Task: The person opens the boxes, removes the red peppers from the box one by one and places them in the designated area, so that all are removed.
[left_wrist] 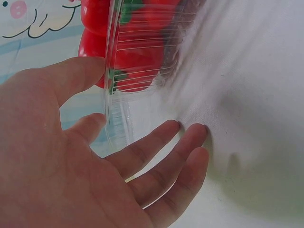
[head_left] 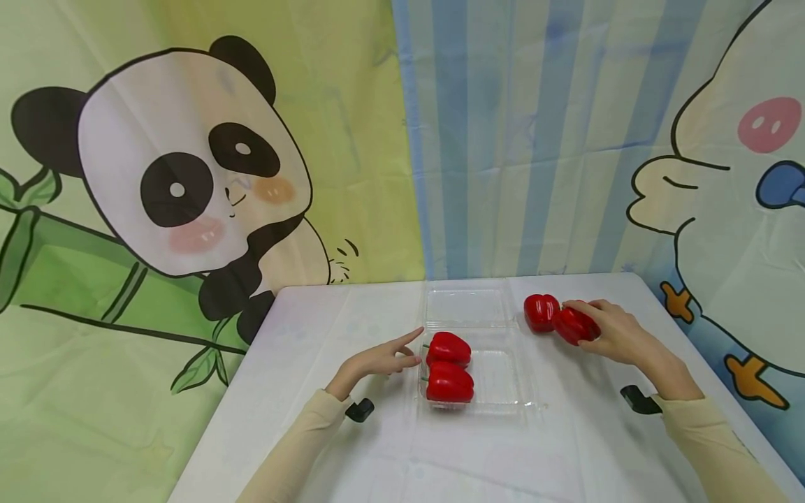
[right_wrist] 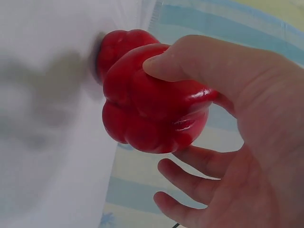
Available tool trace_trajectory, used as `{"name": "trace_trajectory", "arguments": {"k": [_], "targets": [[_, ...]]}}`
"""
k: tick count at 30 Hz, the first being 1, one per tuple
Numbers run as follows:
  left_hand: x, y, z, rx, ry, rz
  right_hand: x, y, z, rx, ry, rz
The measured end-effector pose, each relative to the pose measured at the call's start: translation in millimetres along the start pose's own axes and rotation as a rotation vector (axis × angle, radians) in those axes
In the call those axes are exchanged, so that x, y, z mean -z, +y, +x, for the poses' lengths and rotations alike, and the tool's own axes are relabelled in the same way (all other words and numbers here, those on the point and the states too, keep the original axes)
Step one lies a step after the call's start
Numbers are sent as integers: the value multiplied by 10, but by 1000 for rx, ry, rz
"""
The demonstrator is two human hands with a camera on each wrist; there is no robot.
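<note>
A clear plastic container (head_left: 497,377) lies with its lid folded back on the white table. Two red bell peppers (head_left: 448,348) (head_left: 450,382) rest in its left half, stems to the left. The left hand (head_left: 377,359) touches the container's left edge with thumb and forefinger, its other fingers loosely bent; the left wrist view shows that hand (left_wrist: 104,142) beside the ribbed wall (left_wrist: 142,47). On the right, the right hand (head_left: 619,335) grips a red pepper (head_left: 575,325) between thumb and fingers, also large in the right wrist view (right_wrist: 152,99). Another pepper (head_left: 541,312) sits just left of it.
The container's lid (head_left: 467,307) extends toward the table's back edge. Behind the white table (head_left: 352,314) hang cloths, one with a panda picture (head_left: 189,161) and one with blue stripes (head_left: 503,140).
</note>
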State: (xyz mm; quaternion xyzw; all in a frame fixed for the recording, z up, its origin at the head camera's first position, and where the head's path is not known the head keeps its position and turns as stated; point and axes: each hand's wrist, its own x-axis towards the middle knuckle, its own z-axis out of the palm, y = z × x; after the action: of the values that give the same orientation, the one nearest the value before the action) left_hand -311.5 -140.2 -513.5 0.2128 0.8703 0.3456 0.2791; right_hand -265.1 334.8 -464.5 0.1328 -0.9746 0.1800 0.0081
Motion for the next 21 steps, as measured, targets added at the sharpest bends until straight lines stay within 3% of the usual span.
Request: {"name": "trace_trajectory", "arguments": {"k": [21], "targets": [[10, 24, -23, -12, -4, 6, -116, 193, -10, -120, -53, 66]]}}
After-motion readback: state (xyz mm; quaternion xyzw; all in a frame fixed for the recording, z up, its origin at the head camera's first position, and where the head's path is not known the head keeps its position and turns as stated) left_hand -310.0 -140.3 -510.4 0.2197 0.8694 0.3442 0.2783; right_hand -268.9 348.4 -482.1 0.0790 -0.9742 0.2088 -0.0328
